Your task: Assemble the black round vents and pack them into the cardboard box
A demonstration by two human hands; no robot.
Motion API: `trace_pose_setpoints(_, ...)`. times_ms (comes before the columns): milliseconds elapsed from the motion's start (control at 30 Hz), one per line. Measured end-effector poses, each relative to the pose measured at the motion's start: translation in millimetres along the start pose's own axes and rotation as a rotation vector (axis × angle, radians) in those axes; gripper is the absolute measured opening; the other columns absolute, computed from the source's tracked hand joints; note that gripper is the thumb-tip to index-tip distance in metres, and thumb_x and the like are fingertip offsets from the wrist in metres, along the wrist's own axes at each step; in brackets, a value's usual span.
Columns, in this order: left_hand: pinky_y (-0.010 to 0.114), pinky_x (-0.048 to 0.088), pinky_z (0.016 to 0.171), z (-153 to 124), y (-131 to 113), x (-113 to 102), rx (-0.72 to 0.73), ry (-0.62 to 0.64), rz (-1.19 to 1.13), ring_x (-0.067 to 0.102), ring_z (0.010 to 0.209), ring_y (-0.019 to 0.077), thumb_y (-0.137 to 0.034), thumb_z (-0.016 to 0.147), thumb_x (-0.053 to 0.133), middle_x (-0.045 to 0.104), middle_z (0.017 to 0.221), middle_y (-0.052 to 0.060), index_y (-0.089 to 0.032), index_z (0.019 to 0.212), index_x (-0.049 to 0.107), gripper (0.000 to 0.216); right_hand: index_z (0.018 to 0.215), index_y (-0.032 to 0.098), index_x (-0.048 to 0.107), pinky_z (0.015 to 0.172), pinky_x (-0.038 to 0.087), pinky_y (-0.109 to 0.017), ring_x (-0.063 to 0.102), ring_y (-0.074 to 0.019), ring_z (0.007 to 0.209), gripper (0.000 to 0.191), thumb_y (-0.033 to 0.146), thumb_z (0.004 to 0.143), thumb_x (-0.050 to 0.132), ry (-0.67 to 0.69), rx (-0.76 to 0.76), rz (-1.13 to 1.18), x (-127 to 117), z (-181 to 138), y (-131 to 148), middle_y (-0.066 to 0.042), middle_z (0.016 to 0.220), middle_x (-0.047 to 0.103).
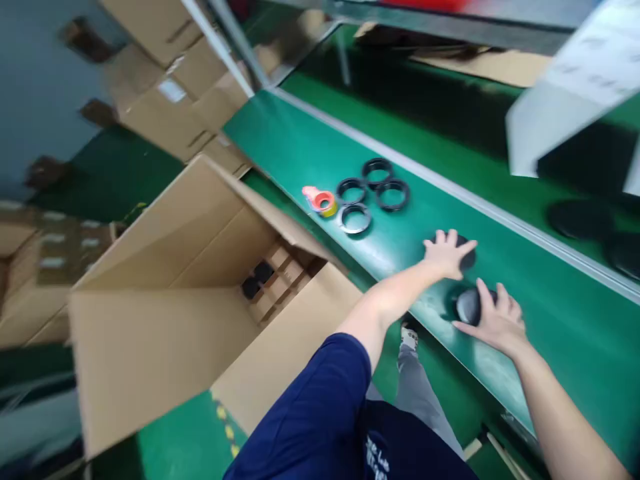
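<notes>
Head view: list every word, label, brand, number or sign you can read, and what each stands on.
None can be read with certainty.
White lettering on the dark blue shirt: too blurred to read.
White label on a stacked cardboard box: no legible words.
Pale labels on the boxes at the far left: too small and blurred.
Faint marks on the white panel at the upper right: too blurred to tell.

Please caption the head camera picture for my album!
Left hand over one round black piece, right hand around another.
</notes>
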State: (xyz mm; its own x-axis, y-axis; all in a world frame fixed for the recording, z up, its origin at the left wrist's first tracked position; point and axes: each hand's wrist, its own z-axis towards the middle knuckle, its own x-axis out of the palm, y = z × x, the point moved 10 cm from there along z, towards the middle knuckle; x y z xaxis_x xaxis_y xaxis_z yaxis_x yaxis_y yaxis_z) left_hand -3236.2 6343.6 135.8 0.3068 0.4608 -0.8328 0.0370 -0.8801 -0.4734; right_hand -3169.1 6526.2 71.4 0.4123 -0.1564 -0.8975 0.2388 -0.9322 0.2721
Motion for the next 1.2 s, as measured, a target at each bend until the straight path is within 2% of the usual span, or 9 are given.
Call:
trace_pose_setpoints(133, 0.061, 0.054, 0.102, -84.0, -2.2, -32.6, 0.112, -0.129, -0.057, 0.038, 0.15, 0.0456, -0.051, 0.077, 0.08, 0.033, 0.167, 0.013, -0.041, 0.166, 0.033, 0.102, 0.169, 0.047, 0.016, 0.098, 0.04, -0.078, 0.032, -0.0583, 0.15, 0.134, 0.088, 0.05, 0.064, -0.095, -0.051, 0.07, -9.0, -6.5, 8.0, -0.028, 0.16, 0.035)
trace_pose_setpoints(267, 0.046, 0.039, 0.126, -247.0, 59.3, -67.8, 0.209, -0.274, -0.16, 0.03, 0.159, 0.0338, -0.07, 0.075, 0.072, 0.028, 0.171, -0.001, -0.042, 0.161, 0.044, 0.095, 0.166, 0.057, 0.01, 0.115, 0.039, -0.072, 0.038, -0.0483, 0.151, 0.129, 0.074, 0.055, 0.073, 0.018, -0.514, 0.251, -21.9, -42.4, 126.9, -0.018, 0.158, 0.042)
trace_pose_setpoints(333, 0.046, 0.029, 0.131, -321.4, 135.2, -79.4, 0.059, -0.412, -0.186, 0.03, 0.158, 0.0355, -0.077, 0.069, 0.073, 0.03, 0.17, 0.005, -0.037, 0.153, 0.057, 0.094, 0.165, 0.061, 0.01, 0.117, 0.042, -0.068, 0.039, -0.0433, 0.152, 0.128, 0.065, 0.057, 0.079, 0.174, -0.729, 0.293, -18.4, -72.0, 219.0, -0.01, 0.163, 0.038)
trace_pose_setpoints(433, 0.058, 0.022, 0.131, -415.3, 295.9, -87.0, -0.466, -0.716, -0.197, 0.022, 0.16, 0.0394, -0.066, 0.069, 0.078, 0.023, 0.172, 0.014, -0.03, 0.158, 0.049, 0.099, 0.165, 0.063, 0.007, 0.116, 0.045, -0.067, 0.039, -0.0424, 0.153, 0.129, 0.063, 0.058, 0.08, 0.311, -0.908, 0.252, 7.9, -96.4, 377.8, -0.007, 0.164, 0.036)
trace_pose_setpoints(533, 0.065, 0.027, 0.127, -465.5, 448.6, -63.6, -0.919, -0.78, -0.26, 0.015, 0.161, 0.0424, -0.049, 0.076, 0.081, 0.015, 0.175, 0.017, -0.029, 0.166, 0.034, 0.104, 0.169, 0.05, 0.004, 0.118, 0.042, -0.069, 0.041, -0.048, 0.149, 0.125, 0.061, 0.066, 0.075, 0.255, -0.961, 0.134, 70.4, -69.1, 536.8, -0.012, 0.16, 0.033)
trace_pose_setpoints(667, 0.069, 0.036, 0.119, -450.3, 600.0, -15.3, -1.125, -0.6, -0.343, 0.02, 0.158, 0.0478, -0.041, 0.074, 0.088, 0.016, 0.175, 0.017, -0.034, 0.167, 0.034, 0.108, 0.17, 0.03, 0.015, 0.109, 0.04, -0.069, 0.043, -0.053, 0.136, 0.125, 0.052, 0.068, 0.083, 0.175, -0.789, -0.117, 204.5, 45.8, 671.7, -0.023, 0.16, 0.026)
trace_pose_setpoints(800, 0.069, 0.034, 0.12, -401.7, 682.6, 25.7, -1.087, -0.533, -0.336, 0.019, 0.158, 0.0485, -0.049, 0.074, 0.089, 0.014, 0.176, 0.015, -0.039, 0.168, 0.029, 0.112, 0.169, 0.032, 0.018, 0.11, 0.036, -0.063, 0.04, -0.0494, 0.137, 0.129, 0.056, 0.064, 0.091, 0.157, -0.689, -0.287, 318.2, 158.9, 710.2, -0.022, 0.164, 0.023)
trace_pose_setpoints(967, 0.07, 0.023, 0.126, -347.7, 719.8, 70.4, -0.943, -0.502, -0.279, 0.013, 0.162, 0.048, -0.056, 0.076, 0.087, 0.012, 0.178, 0.016, -0.036, 0.169, 0.027, 0.113, 0.17, 0.024, 0.012, 0.118, 0.025, -0.068, 0.026, -0.0503, 0.149, 0.121, 0.067, 0.078, 0.078, 0.148, -0.759, -0.384, 393.5, 223.7, 696.7, -0.026, 0.17, 0.014)
trace_pose_setpoints(1200, 0.068, 0.007, 0.131, -324.0, 728.8, 105.9, -0.871, -0.545, -0.2, 0.005, 0.166, 0.0415, -0.064, 0.097, 0.057, 0.016, 0.178, 0.017, -0.027, 0.168, 0.035, 0.082, 0.17, 0.008, 0.021, 0.126, 0.012, -0.067, 0.01, -0.0402, 0.162, 0.073, 0.048, 0.109, 0.032, 0.125, -0.909, -0.468, 424.3, 232.8, 669.9, -0.025, 0.176, 0.01)
